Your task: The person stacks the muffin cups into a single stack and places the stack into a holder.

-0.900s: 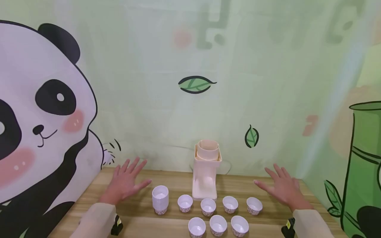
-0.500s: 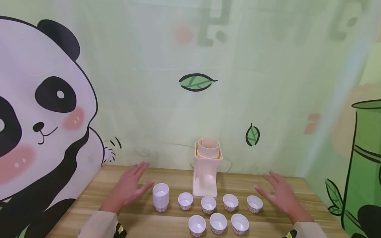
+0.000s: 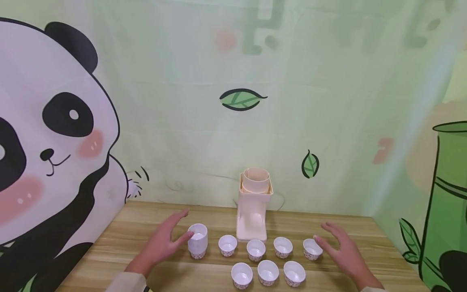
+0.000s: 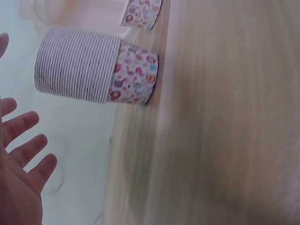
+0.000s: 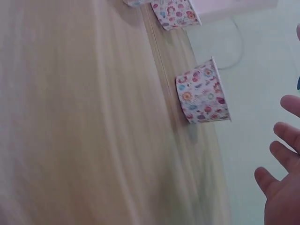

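In the head view my left hand is held with spread fingers beside a stack of paper cups, its thumb tip overlapping the rim there. The left wrist view shows the stack upright, white rims nested closely over a floral-printed bottom cup, the fingers apart from it. On the other side, my right hand hovers next to the rightmost single cup, thumb tip at its rim. That cup stands apart from the fingers in the right wrist view. Neither hand holds anything.
A pale pink stand with a round tube on top is at the back middle of the wooden table. Several other single cups stand before it, including one front-row cup. A printed cloth wall rises behind the table.
Both hands have come lower and turned from palms-down to more sideways. The left has moved right toward the stack, the right closer to the rightmost cup. The cups stay in place.
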Available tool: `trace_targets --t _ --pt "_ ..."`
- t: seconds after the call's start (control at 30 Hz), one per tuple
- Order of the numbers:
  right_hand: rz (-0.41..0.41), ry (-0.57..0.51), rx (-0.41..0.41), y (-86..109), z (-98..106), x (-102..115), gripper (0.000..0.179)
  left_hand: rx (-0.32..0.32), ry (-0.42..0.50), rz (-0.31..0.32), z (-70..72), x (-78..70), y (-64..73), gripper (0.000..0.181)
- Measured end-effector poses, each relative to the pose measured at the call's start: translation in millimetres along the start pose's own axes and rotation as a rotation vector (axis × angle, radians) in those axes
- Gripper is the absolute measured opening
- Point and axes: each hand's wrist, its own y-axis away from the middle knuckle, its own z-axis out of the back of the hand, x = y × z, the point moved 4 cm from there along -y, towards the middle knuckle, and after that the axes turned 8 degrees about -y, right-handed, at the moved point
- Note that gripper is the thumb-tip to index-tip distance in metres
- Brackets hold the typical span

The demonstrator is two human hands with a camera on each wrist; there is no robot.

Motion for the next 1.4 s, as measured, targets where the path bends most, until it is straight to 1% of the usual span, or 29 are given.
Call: trace_targets --t 0.1,0.23,0.47,0.57,0.7,0.87,1.1,1.27,1.4 --pt "0.017 -0.054 -0.029 3.9 -3.5 -0.6 0.061 -0.019 0.073 -0.009 -2.2 -2.0 3.2 0.066" --pt "0.018 -0.121 -0.039 7.8 -9.2 -1.1 0.058 -0.018 0.204 -0.008 -6.1 -1.9 6.8 0.062" --pt "-0.088 -0.212 -0.040 11.3 -20.6 -8.4 0.063 0.034 0.432 0.046 -14.3 1.3 11.4 0.062" --pt "-0.140 -0.253 -0.029 12.2 -24.9 -12.3 0.069 0.057 0.497 0.058 -17.6 1.4 11.4 0.062" --pt "-0.209 -0.287 -0.012 13.3 -29.2 -15.4 0.077 0.085 0.540 0.081 -22.0 2.0 11.7 0.062" --pt "-0.253 -0.305 -0.013 14.2 -32.9 -16.8 0.079 0.111 0.584 0.130 -26.1 2.8 12.2 0.062" --pt "-0.263 -0.308 -0.024 11.7 -35.2 -19.7 0.078 0.121 0.616 0.140 -30.3 1.9 9.3 0.063" --pt "-0.275 -0.315 -0.023 10.1 -37.2 -24.8 0.078 0.136 0.641 0.170 -33.7 4.1 7.8 0.062" --pt "-0.265 -0.328 -0.026 9.5 -38.4 -27.2 0.075 0.144 0.652 0.199 -35.7 6.7 7.1 0.061"
